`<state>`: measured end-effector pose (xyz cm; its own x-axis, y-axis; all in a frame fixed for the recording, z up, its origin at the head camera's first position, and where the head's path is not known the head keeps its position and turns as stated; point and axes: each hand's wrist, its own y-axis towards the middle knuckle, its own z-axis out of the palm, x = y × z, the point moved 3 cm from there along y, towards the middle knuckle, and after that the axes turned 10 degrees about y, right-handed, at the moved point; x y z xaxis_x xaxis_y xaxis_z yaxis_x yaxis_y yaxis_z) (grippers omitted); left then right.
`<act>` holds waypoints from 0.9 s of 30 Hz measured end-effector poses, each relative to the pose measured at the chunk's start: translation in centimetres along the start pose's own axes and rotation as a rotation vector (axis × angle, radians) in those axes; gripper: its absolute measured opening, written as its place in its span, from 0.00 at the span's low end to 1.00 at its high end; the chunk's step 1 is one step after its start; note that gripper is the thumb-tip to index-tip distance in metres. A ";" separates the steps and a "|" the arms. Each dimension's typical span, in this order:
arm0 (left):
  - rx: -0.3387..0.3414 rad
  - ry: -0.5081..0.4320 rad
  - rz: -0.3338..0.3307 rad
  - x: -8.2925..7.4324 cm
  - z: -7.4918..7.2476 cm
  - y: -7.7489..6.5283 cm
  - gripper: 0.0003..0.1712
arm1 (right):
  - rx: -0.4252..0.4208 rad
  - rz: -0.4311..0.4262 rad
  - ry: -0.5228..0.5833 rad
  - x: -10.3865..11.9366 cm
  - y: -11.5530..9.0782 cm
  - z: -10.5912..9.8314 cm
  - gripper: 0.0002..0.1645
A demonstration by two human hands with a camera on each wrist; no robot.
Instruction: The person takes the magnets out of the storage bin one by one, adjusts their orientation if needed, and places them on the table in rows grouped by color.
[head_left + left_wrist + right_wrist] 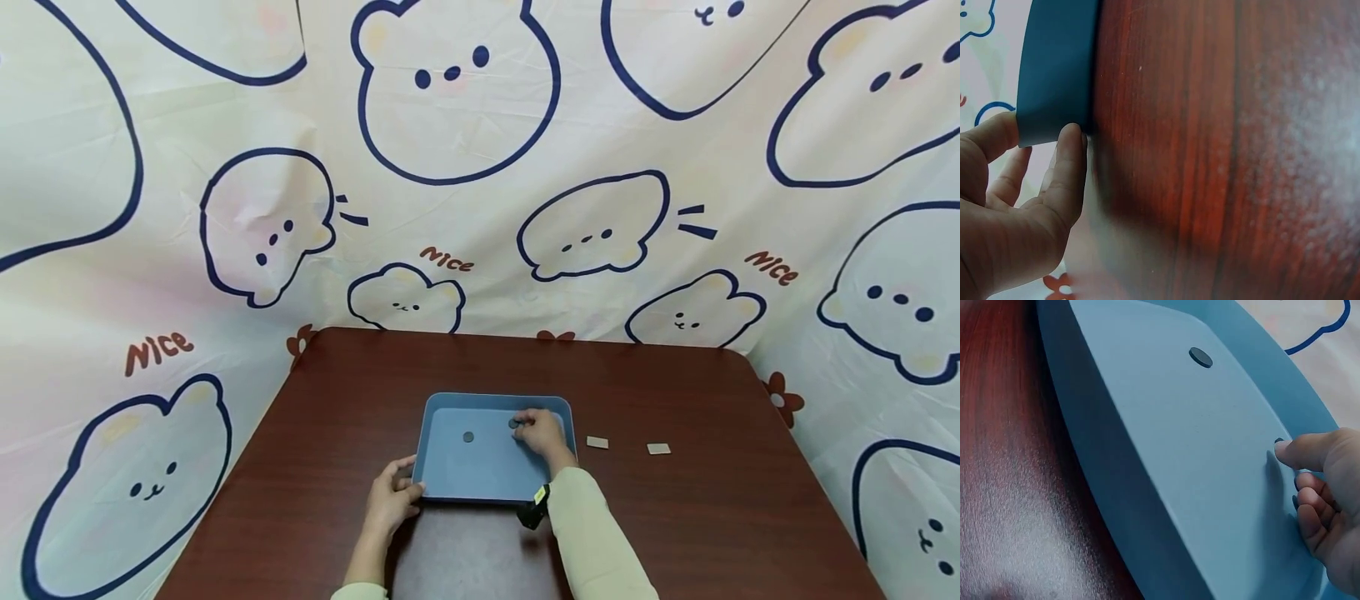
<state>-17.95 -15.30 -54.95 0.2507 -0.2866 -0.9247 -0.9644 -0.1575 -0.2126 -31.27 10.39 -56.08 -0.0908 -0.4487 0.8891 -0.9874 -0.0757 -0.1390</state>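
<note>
A shallow blue tray (480, 475) lies on the brown table. My left hand (392, 498) holds its near left corner; in the left wrist view the fingers (1069, 156) are set on both sides of the tray wall (1057, 75). Inside the tray, toward its far right, my right hand (542, 433) pinches a small dark round disc (513, 423) close over the floor. From the right wrist view, only a sliver of that disc (1279, 441) shows at the fingertip. A second dark disc (468, 437) lies flat on the tray floor, left of the right hand.
Two small pale rectangular pieces (597, 442) (658, 448) lie on the table (712, 517) right of the tray. A cloth printed with bear outlines (480, 225) hangs behind and at both sides of the table. The right wrist wears a black device (533, 510).
</note>
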 end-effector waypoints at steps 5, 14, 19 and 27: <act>0.006 -0.002 0.011 0.0 0.1 -0.1 0.29 | 0.008 -0.053 -0.086 0.0 -0.3 0.0 0.18; 0.001 -0.018 -0.004 0.0 0.1 0.0 0.29 | 0.029 -0.092 -0.166 -0.3 -0.5 0.1 0.10; 0.005 -0.026 -0.009 0.0 0.1 -0.1 0.29 | 0.021 -0.106 -0.143 -0.3 -0.5 0.0 0.07; -0.003 -0.025 -0.009 0.2 0.0 -0.1 0.29 | 0.019 -0.121 -0.070 -1.0 -0.4 0.1 0.06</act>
<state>-17.82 -15.34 -55.12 0.2568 -0.2617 -0.9304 -0.9619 -0.1624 -0.2198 -30.76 10.78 -56.93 0.0387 -0.4965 0.8672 -0.9879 -0.1494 -0.0415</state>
